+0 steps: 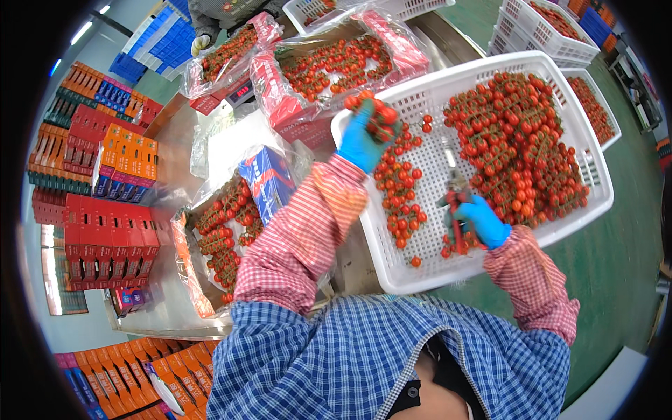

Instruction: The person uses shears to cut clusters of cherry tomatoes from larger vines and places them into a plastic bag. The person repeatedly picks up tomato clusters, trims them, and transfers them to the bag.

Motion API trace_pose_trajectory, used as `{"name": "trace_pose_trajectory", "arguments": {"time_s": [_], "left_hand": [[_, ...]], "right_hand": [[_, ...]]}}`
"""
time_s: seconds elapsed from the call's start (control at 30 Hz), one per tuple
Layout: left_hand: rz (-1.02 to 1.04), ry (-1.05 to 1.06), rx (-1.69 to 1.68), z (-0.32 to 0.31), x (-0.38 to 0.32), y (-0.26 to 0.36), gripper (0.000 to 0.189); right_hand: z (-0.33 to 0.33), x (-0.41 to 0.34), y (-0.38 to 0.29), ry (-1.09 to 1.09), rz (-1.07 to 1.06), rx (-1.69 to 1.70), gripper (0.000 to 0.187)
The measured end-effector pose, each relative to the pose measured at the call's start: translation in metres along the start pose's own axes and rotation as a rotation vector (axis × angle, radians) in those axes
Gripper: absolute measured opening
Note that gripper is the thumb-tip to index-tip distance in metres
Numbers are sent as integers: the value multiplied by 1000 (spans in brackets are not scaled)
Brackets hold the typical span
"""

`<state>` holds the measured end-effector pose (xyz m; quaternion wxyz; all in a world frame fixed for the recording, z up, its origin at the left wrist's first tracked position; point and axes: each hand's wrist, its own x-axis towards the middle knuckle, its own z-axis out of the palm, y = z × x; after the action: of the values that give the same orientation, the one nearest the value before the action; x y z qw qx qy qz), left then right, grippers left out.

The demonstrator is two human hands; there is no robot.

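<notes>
Before me is a white perforated plastic crate (438, 173) with a big heap of cherry tomatoes on the vine (517, 147) at its right side. Loose tomatoes (401, 205) lie along its left side. My left hand (362, 136), in a blue glove, grips a bunch of cherry tomatoes (386, 114) over the crate's left rim. My right hand (480, 218), also gloved in blue, holds red-handled pruning shears (458, 202) above the crate floor; their blades point away from me. Whether the blades are apart is blurred.
A partly filled tomato carton (223, 236) sits left, beside a blue box (268, 181). Another tomato carton (336, 68) stands ahead. A co-worker's gloved hand (200, 45) is beyond. Stacked crates (546, 31) rise at far right; folded cartons (110, 241) line the metal table's left side.
</notes>
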<state>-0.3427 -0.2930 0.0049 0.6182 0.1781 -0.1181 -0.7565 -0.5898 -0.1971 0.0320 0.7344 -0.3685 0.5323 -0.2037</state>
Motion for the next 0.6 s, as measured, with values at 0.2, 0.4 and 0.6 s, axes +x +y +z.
{"name": "trace_pose_trajectory", "arguments": {"time_s": [0.2, 0.4, 0.6], "left_hand": [[118, 133, 554, -51, 88, 146, 26], [-497, -136, 1156, -40, 162, 149, 49], [-836, -4, 1096, -49, 214, 100, 52]], "right_hand": [[-70, 26, -21, 203, -81, 40, 46], [-73, 33, -16, 121, -59, -38, 50], [-73, 31, -24, 119, -35, 13, 52]]}}
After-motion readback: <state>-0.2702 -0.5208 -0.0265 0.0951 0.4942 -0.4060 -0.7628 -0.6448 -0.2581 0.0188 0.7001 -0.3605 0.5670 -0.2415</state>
